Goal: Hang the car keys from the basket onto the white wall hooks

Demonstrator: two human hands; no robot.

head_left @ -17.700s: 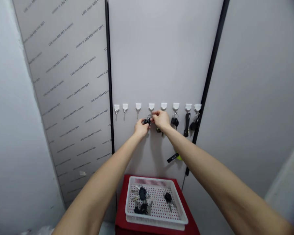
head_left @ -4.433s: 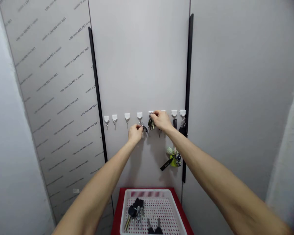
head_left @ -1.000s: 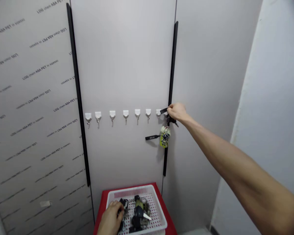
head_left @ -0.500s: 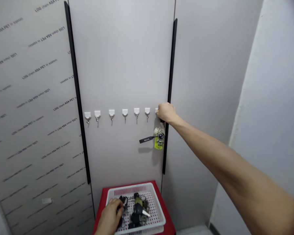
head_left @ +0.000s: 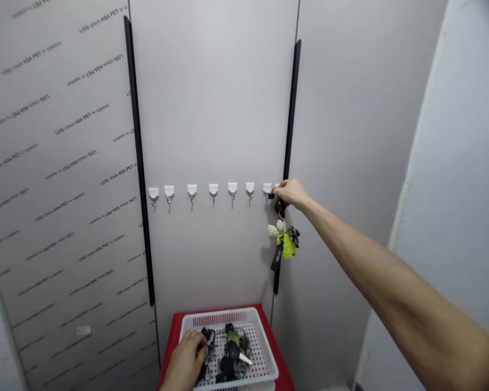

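Observation:
My right hand (head_left: 292,193) pinches a bunch of keys (head_left: 280,206) near the right end of a row of white wall hooks (head_left: 232,188). From the keys hang a yellow-green charm (head_left: 288,247), a pale bow (head_left: 275,230), a black strap (head_left: 276,258) and a dark-and-silver charm. A black piece at the fingertips lies close to a hook; whether it touches is unclear. My left hand (head_left: 188,355) curls over the left side of a white plastic basket (head_left: 264,347), its fingers closed around dark keys with a metal ring, partly hidden.
Inside the basket lie more keys (head_left: 233,353) with black fobs. A red stool (head_left: 277,358) supports it. Long black handles (head_left: 139,163) run up the panel's left side and beside my right hand (head_left: 292,108). A white wall stands at far right.
My right hand has shifted right along the hooks with the keys, uncovering a hook. The charms have swung and turned. My left hand stays in the basket; the view has tilted slightly.

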